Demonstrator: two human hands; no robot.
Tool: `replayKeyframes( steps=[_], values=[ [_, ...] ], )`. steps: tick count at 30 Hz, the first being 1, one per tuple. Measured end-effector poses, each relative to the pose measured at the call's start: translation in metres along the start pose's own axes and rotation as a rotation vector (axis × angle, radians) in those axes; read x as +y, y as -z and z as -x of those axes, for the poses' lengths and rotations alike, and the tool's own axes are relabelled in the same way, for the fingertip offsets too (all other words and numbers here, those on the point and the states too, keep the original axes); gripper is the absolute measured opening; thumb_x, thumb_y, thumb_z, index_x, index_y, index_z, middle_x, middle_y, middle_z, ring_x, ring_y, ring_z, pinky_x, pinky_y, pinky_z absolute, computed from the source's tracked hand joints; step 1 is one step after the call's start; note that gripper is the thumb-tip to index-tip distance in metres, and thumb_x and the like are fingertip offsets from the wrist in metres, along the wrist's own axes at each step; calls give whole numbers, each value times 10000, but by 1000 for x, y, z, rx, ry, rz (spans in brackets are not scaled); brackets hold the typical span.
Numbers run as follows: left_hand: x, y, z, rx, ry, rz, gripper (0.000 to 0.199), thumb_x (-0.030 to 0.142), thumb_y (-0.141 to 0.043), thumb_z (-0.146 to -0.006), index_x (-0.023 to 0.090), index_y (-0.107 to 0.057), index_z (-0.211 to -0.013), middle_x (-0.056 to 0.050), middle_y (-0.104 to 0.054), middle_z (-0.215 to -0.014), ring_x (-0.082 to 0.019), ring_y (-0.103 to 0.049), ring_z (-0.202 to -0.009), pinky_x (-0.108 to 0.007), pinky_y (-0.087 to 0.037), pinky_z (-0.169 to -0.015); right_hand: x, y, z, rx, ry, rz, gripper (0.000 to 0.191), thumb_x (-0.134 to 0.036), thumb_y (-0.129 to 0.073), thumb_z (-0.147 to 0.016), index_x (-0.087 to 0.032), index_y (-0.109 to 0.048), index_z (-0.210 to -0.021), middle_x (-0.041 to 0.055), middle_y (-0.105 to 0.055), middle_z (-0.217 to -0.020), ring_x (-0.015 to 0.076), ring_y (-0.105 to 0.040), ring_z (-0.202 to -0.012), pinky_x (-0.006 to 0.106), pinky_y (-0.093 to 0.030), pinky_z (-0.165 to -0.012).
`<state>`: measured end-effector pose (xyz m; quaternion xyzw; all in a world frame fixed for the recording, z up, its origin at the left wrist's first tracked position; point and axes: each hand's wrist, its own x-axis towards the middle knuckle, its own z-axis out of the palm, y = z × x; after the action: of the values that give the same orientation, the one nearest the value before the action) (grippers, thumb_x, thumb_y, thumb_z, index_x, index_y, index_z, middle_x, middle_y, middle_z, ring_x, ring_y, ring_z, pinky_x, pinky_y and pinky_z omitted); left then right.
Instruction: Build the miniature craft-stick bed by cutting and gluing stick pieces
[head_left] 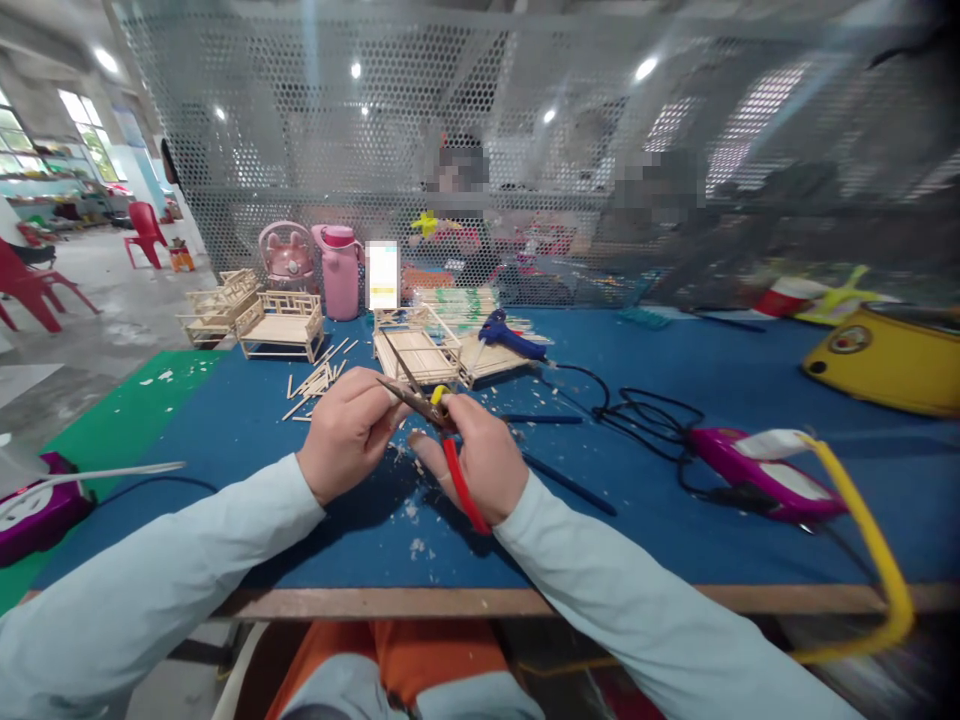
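Observation:
My right hand (487,455) is wrapped round the red handle of a pair of scissors (459,485), whose dark blades are spread apart and point up and left. Close beside the blades, my left hand (351,430) is closed in a pinch; what it holds, if anything, is hidden by the fingers. Just beyond my hands stands a small stick-built furniture model (420,352). A loose heap of short wooden sticks (319,383) lies behind my left hand. Pale scraps are scattered over the blue table top (360,550) below the scissors.
A blue glue gun (506,335) rests behind my right hand, its black cable running to a purple power strip (765,475). Small wooden models (281,325), a pink flask (341,275) and a lit phone (382,275) stand along the mesh screen. A yellow container (885,360) is at right.

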<state>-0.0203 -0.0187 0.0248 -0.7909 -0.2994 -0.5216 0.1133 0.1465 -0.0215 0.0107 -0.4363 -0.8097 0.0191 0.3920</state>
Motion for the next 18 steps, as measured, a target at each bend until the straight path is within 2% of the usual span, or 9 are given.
replayKeyframes(
  steps=[5, 9, 11, 14, 16, 18],
  values=[
    [3, -2, 2, -14, 32, 23, 171, 182, -495, -843, 163, -608, -717, -55, -647, -719, -133, -575, -715, -229, -451, -665, 3, 3, -1, -35, 1, 61, 329, -500, -489, -795, -207, -468, -647, 24, -495, -592, 155, -451, -551, 268, -332, -546],
    [7, -6, 2, -46, 111, 97, 166, 200, -508, -847, 155, -617, -730, -47, -659, -727, -120, -575, -708, -214, -442, -655, 6, 5, -3, -47, -1, -18, 419, -528, -485, -793, -214, -399, -530, -12, -416, -492, 117, -386, -486, 256, -296, -514],
    [8, -9, 2, -34, 214, 136, 171, 224, -512, -849, 158, -621, -735, -32, -651, -699, -113, -567, -667, -211, -435, -627, 6, 6, -6, -40, -55, -114, 418, -543, -503, -776, -207, -414, -543, -23, -410, -494, 107, -374, -484, 249, -302, -506],
    [7, -11, 3, -21, 341, 210, 182, 256, -525, -844, 164, -624, -721, -8, -639, -660, -103, -552, -611, -210, -426, -595, 4, 6, -10, -41, -149, -310, 347, -517, -515, -772, -189, -494, -663, -19, -471, -568, 115, -417, -537, 251, -359, -543],
    [6, -13, 4, -25, 383, 252, 178, 272, -540, -836, 167, -631, -725, -6, -649, -670, -103, -554, -608, -212, -428, -597, 3, 7, -12, -67, -173, -433, 297, -477, -528, -769, -180, -525, -744, -7, -516, -636, 129, -459, -601, 262, -395, -591],
    [4, -14, 5, -32, 397, 263, 167, 288, -557, -825, 171, -640, -742, -8, -660, -685, -106, -559, -614, -217, -433, -601, 3, 6, -14, -80, -209, -543, 273, -451, -536, -763, -179, -533, -749, -4, -525, -657, 134, -474, -626, 268, -406, -607]
  ],
)
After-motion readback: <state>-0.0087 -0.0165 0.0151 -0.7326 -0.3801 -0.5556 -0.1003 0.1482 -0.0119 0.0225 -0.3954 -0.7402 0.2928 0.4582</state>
